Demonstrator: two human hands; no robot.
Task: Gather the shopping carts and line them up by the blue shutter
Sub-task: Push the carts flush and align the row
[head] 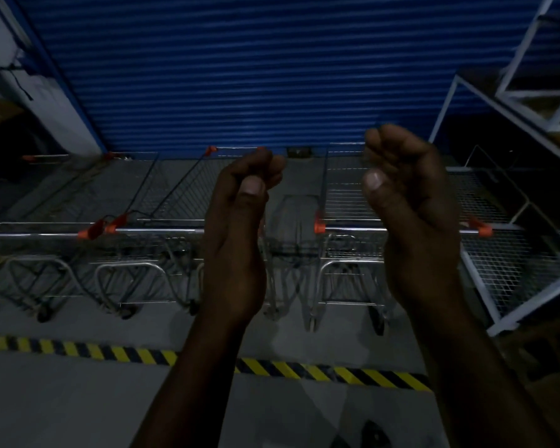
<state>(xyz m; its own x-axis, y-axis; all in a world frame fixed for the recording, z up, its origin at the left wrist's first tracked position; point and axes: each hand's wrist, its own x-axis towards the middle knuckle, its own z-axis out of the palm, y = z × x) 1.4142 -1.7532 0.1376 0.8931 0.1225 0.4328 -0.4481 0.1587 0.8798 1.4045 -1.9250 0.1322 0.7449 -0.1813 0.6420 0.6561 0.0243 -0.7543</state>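
Note:
Three wire shopping carts with orange handle caps stand side by side in front of the blue shutter (240,76): a left cart (29,234), a middle cart (162,202) and a right cart (346,195). Their handle bars face me. My left hand (240,227) is raised in front of the middle cart, fingers curled in, holding nothing. My right hand (408,202) is raised in front of the right cart, fingers also curled, touching no cart. Both hands hang in the air, nearer to me than the handle bars.
A white metal mesh rack (505,260) stands close on the right of the carts, with a tilted frame (530,92) above it. A yellow-black hazard stripe (110,352) crosses the grey floor before the carts. A white pillar (39,92) rises at the left.

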